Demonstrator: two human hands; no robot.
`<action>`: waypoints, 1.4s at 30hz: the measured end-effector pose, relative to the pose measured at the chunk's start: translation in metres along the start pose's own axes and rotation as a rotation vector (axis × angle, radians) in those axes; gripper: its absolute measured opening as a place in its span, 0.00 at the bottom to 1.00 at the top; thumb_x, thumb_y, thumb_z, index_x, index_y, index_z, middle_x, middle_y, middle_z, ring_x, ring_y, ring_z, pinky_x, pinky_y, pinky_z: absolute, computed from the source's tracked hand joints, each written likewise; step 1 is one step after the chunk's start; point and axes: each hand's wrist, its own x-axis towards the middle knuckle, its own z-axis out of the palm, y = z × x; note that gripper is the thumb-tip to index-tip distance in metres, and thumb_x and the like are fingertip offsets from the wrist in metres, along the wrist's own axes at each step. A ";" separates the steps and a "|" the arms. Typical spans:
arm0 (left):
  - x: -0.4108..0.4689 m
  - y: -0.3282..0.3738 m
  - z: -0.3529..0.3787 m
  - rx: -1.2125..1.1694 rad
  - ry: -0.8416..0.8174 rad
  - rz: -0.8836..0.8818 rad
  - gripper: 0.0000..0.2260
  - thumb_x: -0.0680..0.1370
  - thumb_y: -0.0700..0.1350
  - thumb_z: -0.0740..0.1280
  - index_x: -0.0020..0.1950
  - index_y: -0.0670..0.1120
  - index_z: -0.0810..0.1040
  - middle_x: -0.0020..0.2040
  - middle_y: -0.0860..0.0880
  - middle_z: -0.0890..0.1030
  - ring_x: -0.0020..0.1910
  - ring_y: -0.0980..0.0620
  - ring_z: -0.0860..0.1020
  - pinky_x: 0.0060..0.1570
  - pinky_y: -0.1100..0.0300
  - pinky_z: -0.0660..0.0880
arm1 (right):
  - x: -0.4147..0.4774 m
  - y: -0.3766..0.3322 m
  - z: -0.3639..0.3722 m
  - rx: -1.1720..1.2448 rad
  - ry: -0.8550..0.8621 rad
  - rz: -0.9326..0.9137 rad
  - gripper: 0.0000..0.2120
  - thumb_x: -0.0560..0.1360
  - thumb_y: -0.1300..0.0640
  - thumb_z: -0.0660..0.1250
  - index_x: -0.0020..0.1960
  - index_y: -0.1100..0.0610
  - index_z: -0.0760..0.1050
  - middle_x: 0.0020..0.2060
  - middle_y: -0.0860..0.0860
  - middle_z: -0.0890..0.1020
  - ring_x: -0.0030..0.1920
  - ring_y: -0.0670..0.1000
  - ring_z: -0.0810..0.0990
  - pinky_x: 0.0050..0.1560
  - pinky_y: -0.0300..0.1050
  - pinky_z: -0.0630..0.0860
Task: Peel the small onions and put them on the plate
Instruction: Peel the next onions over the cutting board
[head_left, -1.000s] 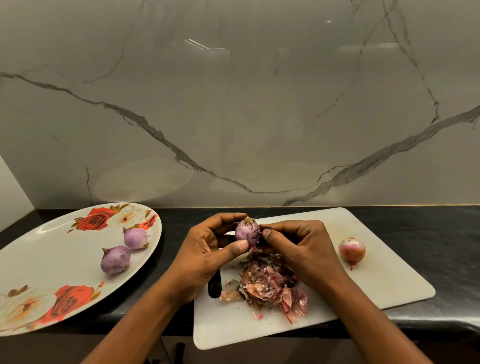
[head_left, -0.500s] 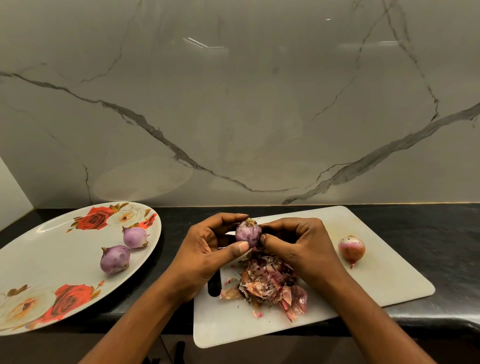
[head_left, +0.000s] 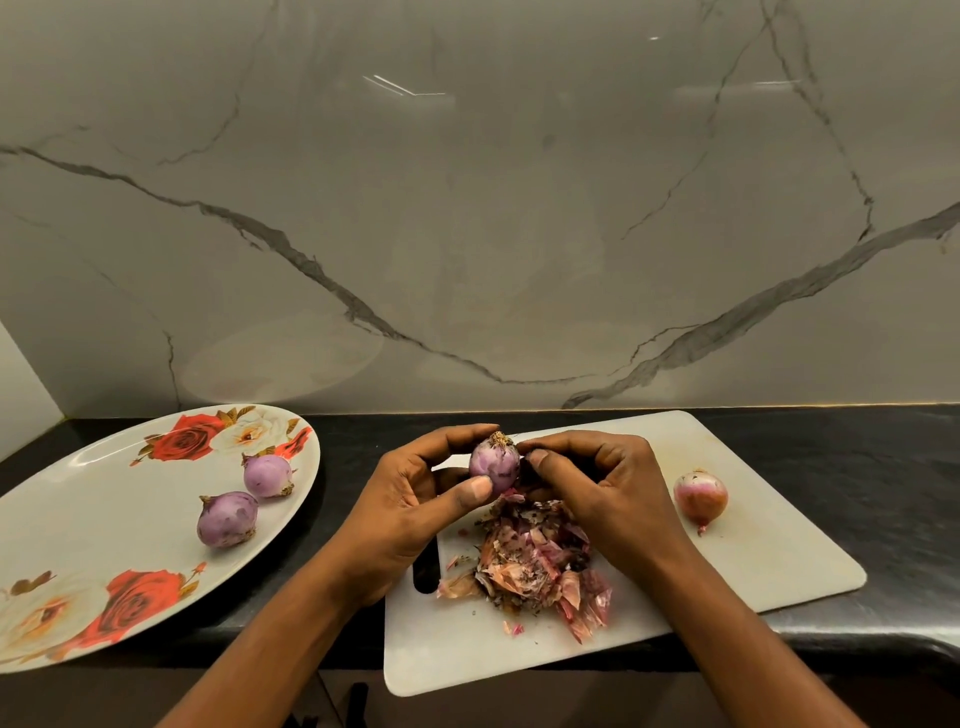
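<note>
My left hand (head_left: 415, 504) holds a small purple onion (head_left: 493, 462) between thumb and fingers, above the white cutting board (head_left: 779, 551). My right hand (head_left: 602, 488) pinches at the onion's right side near its root end. A pile of peeled skins (head_left: 535, 566) lies on the board below both hands. One unpeeled reddish onion (head_left: 700, 496) rests on the board to the right. Two peeled purple onions (head_left: 227, 519) (head_left: 268, 475) sit on the oval floral plate (head_left: 78, 519) at the left.
The plate and board rest on a black countertop (head_left: 857, 467) against a marbled grey wall (head_left: 467, 208). The board overhangs the counter's front edge, and its handle slot (head_left: 425, 571) shows under my left wrist.
Both hands and the onion stay in nearly the same place. My right fingers have shifted slightly at the onion's side.
</note>
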 end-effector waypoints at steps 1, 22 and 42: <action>0.000 0.000 0.000 0.005 -0.004 0.000 0.24 0.78 0.38 0.72 0.74 0.47 0.76 0.68 0.47 0.82 0.68 0.45 0.81 0.66 0.51 0.79 | 0.000 -0.001 0.000 0.001 -0.023 -0.009 0.07 0.79 0.59 0.73 0.56 0.54 0.87 0.47 0.46 0.89 0.49 0.48 0.88 0.51 0.48 0.86; -0.001 -0.001 -0.002 0.051 -0.048 0.002 0.24 0.78 0.36 0.71 0.74 0.44 0.76 0.68 0.46 0.83 0.67 0.44 0.82 0.64 0.52 0.80 | 0.000 -0.001 0.001 -0.229 -0.030 -0.130 0.09 0.78 0.61 0.74 0.55 0.51 0.87 0.44 0.43 0.88 0.45 0.42 0.87 0.46 0.41 0.85; 0.001 0.000 0.001 0.104 -0.005 0.043 0.23 0.78 0.42 0.72 0.73 0.49 0.77 0.66 0.51 0.84 0.67 0.50 0.81 0.63 0.56 0.80 | 0.000 0.001 0.000 -0.095 -0.039 -0.088 0.12 0.78 0.56 0.74 0.61 0.52 0.86 0.52 0.44 0.89 0.54 0.42 0.87 0.56 0.45 0.85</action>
